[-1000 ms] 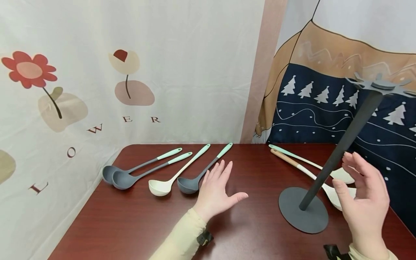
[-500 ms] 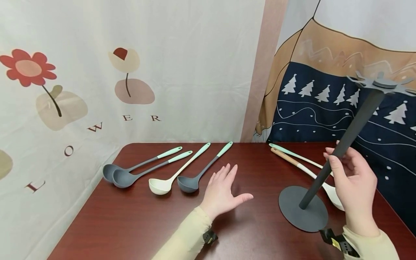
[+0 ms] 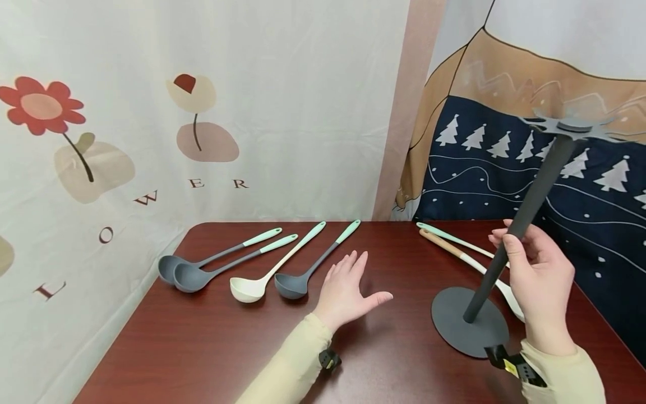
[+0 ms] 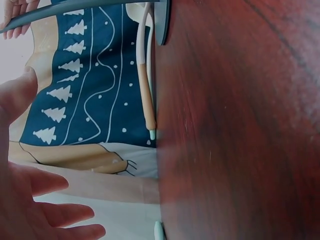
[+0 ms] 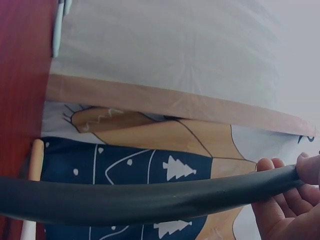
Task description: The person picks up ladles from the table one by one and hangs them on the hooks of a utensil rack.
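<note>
The right hand (image 3: 543,280) pinched the dark stand (image 3: 529,207) toward the right edge of the desk (image 3: 166,348), the left hand (image 3: 343,294) with fingers spread; I judged a skewed pull might drag its base (image 3: 451,322) into the tan-handled utensil (image 3: 473,264).

Bright, even, diffuse light in the head view, faint sheen on the tabletop (image 3: 398,359), soft shadow beside the left sleeve (image 3: 287,362), wrist views softer and hazier, white glare at the left wrist view's upper left, lens distortion bowing the grey pole (image 5: 150,203).

3 views share the stand (image 3: 534,196).
</note>
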A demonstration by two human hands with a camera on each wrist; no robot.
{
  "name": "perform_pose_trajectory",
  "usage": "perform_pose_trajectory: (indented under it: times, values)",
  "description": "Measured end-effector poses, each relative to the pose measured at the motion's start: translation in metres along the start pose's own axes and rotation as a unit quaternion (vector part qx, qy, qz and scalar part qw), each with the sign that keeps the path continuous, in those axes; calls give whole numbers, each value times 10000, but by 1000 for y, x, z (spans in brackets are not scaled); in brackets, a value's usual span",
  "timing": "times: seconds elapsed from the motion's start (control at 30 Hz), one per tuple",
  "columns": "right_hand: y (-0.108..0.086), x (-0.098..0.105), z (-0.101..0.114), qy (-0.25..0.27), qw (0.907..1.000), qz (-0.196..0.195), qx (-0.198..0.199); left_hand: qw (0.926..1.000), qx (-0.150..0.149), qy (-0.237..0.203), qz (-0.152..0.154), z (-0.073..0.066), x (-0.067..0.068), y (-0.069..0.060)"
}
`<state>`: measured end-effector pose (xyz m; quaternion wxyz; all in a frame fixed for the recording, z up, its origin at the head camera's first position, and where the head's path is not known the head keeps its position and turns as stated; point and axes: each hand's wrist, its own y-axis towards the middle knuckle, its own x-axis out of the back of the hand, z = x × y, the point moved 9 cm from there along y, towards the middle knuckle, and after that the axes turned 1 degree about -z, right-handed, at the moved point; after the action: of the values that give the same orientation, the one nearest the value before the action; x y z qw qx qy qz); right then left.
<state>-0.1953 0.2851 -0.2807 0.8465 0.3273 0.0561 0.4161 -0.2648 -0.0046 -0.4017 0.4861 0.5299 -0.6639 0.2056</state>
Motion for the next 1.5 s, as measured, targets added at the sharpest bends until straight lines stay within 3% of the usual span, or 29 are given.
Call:
perform_pose_trajectory:
  times: [0.27, 0.4, 0.77, 1.07, 1.23, 1.5]
  values:
    - [4, -23, 4, 409, 9988, 268, 11, 9999, 138, 56, 3, 6, 2, 8]
    - [5, -38, 11, 626, 9969, 415, 216, 9998, 201, -24, 9, 7, 5, 11]
    - [13, -83, 29, 1061, 9912, 712, 340, 9977, 183, -638, -128, -1, 9, 20]
    - [17, -123, 40, 1490, 9815, 981, 696, 9916, 259, -1209, -372, -12, 18, 37]
    - [18, -142, 47, 1818, 9736, 1144, 776, 9845, 332, -1645, -517, -12, 22, 45]
    - [15, -167, 47, 1909, 9700, 1328, 707, 9573, 353, -2767, -761, -8, 24, 54]
